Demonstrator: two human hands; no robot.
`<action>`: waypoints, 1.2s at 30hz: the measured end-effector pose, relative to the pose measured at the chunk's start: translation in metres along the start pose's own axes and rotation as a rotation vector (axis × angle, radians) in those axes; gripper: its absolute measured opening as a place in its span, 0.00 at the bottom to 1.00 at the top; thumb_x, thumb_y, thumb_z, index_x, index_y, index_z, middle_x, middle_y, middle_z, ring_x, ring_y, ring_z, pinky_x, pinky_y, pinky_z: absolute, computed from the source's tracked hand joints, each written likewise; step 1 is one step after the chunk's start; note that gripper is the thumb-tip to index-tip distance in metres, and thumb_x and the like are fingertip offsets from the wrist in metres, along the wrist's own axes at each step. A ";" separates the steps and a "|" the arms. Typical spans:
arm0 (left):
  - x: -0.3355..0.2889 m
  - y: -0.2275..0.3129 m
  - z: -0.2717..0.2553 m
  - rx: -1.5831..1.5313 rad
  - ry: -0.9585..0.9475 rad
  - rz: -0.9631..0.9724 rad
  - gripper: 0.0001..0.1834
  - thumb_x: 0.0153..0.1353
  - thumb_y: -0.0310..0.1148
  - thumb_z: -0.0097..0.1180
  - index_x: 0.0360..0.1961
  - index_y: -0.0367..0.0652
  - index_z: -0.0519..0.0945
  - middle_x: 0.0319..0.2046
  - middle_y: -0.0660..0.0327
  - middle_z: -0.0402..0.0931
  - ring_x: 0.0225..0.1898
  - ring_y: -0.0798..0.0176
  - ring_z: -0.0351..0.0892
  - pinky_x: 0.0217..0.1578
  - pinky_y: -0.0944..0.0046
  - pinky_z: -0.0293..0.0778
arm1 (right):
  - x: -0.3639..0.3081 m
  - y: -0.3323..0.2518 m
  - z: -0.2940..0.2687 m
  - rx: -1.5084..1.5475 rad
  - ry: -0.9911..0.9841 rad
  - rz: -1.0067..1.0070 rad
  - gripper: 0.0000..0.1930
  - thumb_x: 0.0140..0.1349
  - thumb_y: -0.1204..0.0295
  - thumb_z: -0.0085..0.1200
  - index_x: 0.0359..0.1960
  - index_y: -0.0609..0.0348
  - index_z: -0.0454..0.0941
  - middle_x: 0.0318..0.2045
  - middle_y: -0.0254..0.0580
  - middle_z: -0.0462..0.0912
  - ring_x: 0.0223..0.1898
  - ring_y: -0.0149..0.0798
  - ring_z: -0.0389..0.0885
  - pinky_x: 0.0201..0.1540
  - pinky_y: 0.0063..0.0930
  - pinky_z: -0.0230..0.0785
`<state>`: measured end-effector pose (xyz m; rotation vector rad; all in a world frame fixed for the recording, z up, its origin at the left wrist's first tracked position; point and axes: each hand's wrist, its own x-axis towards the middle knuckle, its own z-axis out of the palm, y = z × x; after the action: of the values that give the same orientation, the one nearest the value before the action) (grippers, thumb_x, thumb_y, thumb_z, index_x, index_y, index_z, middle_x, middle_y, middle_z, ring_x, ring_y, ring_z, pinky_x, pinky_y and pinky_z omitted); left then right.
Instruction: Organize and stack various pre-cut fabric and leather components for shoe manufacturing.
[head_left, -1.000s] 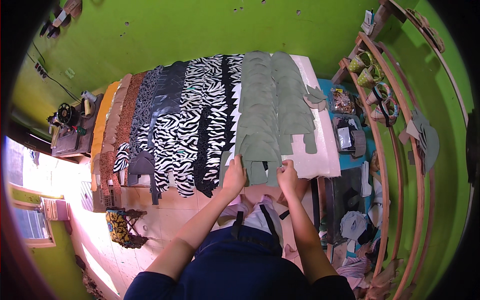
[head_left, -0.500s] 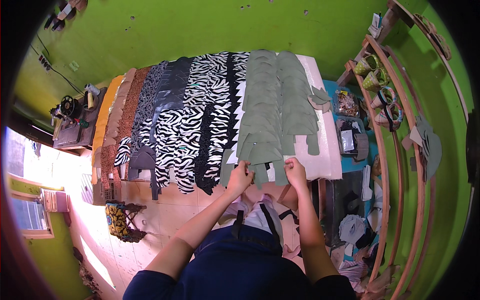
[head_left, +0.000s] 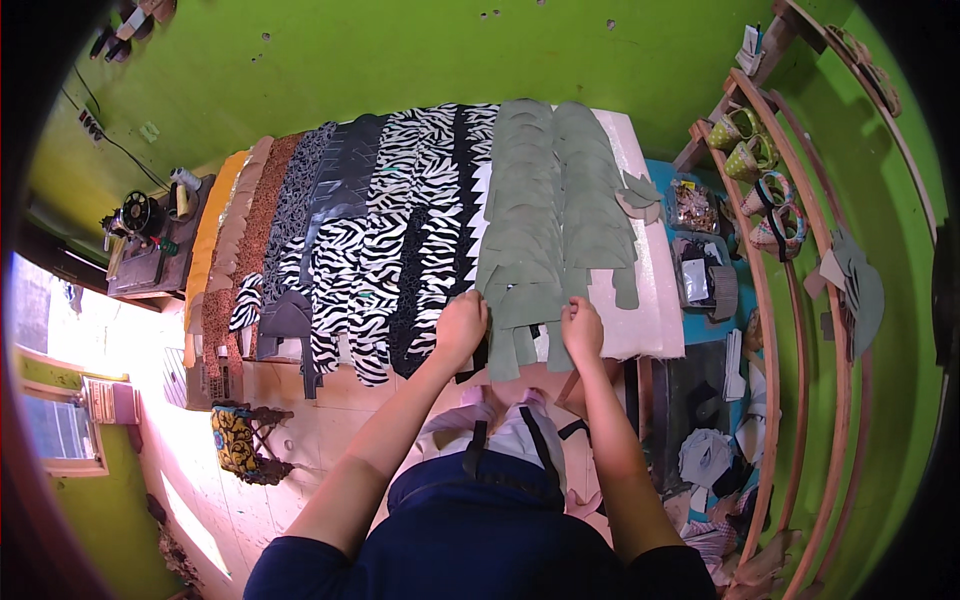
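Overlapping grey-green cut pieces [head_left: 523, 210] lie in a long column in front of me, apparently leather or fabric. At the column's near end, my left hand [head_left: 462, 325] is closed at the left edge of a grey-green piece [head_left: 530, 305]. My right hand [head_left: 582, 330] has its fingers pinched together at the right edge of that same piece. The fingertips are small and partly hidden. Below it, narrow ends of other green pieces hang past the table edge. A second green column [head_left: 595, 200] lies to the right.
Zebra-print pieces [head_left: 395, 230], grey, brown and yellow [head_left: 208, 230] strips cover the table to the left. Sandals [head_left: 775, 220] hang on a wooden rack [head_left: 765, 400] at right. Boxes of small parts [head_left: 697, 205] stand beside the table. A sewing machine [head_left: 140, 215] is at far left, with a patterned stool [head_left: 235, 440] below.
Both hands have moved slightly away from me, the left one also leftward. The green piece hanging near my left hand no longer shows to the left; the green ends sit closer together.
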<state>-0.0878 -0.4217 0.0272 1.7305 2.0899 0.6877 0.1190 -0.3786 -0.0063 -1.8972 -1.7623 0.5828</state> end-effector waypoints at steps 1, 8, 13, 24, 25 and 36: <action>0.003 0.001 0.003 0.030 -0.045 -0.020 0.12 0.57 0.35 0.50 0.32 0.35 0.74 0.30 0.45 0.76 0.32 0.46 0.77 0.33 0.52 0.73 | 0.001 -0.003 0.002 0.000 0.001 -0.004 0.11 0.54 0.68 0.51 0.39 0.57 0.76 0.31 0.46 0.80 0.36 0.48 0.78 0.38 0.39 0.70; 0.013 0.002 0.013 0.094 -0.095 -0.079 0.14 0.56 0.37 0.51 0.27 0.33 0.76 0.25 0.46 0.76 0.28 0.46 0.78 0.32 0.53 0.74 | 0.006 -0.003 0.004 -0.023 -0.048 0.076 0.10 0.55 0.66 0.51 0.35 0.56 0.76 0.31 0.46 0.81 0.34 0.49 0.80 0.36 0.40 0.71; 0.016 -0.002 0.014 -0.052 -0.157 -0.088 0.17 0.56 0.38 0.51 0.22 0.32 0.78 0.18 0.48 0.76 0.24 0.47 0.78 0.31 0.54 0.75 | 0.010 -0.005 -0.006 0.072 -0.017 0.028 0.08 0.55 0.67 0.52 0.34 0.57 0.77 0.29 0.44 0.81 0.32 0.47 0.80 0.34 0.38 0.70; -0.010 -0.020 -0.022 0.013 0.065 -0.038 0.11 0.57 0.35 0.48 0.28 0.36 0.75 0.26 0.48 0.76 0.27 0.46 0.77 0.29 0.52 0.73 | -0.019 -0.017 0.006 -0.002 0.148 -0.343 0.10 0.53 0.70 0.52 0.38 0.53 0.74 0.40 0.43 0.73 0.45 0.47 0.70 0.48 0.40 0.61; -0.016 -0.028 -0.023 0.021 0.130 -0.013 0.11 0.57 0.35 0.48 0.30 0.37 0.75 0.27 0.49 0.76 0.28 0.47 0.77 0.30 0.53 0.73 | -0.024 -0.024 0.006 0.000 0.148 -0.342 0.10 0.53 0.70 0.52 0.38 0.53 0.74 0.40 0.43 0.73 0.45 0.47 0.70 0.48 0.40 0.61; -0.036 -0.047 -0.015 -0.049 0.060 0.020 0.15 0.55 0.30 0.48 0.41 0.32 0.73 0.37 0.46 0.71 0.37 0.46 0.74 0.41 0.55 0.71 | -0.046 -0.084 0.035 -0.181 -0.105 -0.825 0.17 0.54 0.71 0.51 0.47 0.53 0.73 0.50 0.39 0.70 0.57 0.45 0.63 0.61 0.53 0.48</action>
<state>-0.1265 -0.4658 0.0115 1.7266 2.0799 0.7992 0.0276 -0.4176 0.0171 -1.0671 -2.4886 0.2121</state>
